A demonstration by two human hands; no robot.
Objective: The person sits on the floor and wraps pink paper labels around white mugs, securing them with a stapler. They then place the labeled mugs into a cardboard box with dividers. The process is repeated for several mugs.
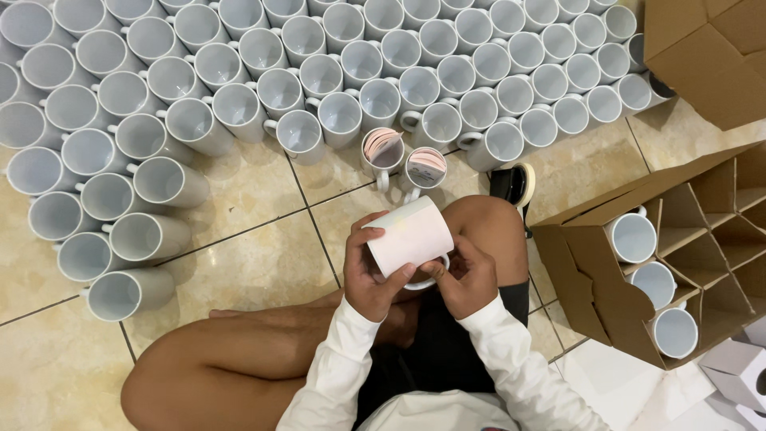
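- I've got the white ceramic mug (409, 237) in both hands above my knee (487, 227): left hand (371, 275) wraps the body, right hand (467, 279) pinches near the handle.
- Judging it rigid, glazed-slick, chippable; grip the body, not the rim.

Held mug: a white mug (411, 237) is gripped on its side above the lap, handle toward the body.
Left hand (372, 275): wrapped around the mug's left side, fingers curled over the wall.
Right hand (467, 275): placed at the mug's handle end, fingertips touching the rim.
Floor: rows of white mugs (319, 72) are stood on beige tiles (255, 271).
Nearest mugs: two mugs with pinkish sheets inside (403, 156) are set just ahead.
Right side: a divided cardboard box (678, 255) is seen, three mugs in its cells.
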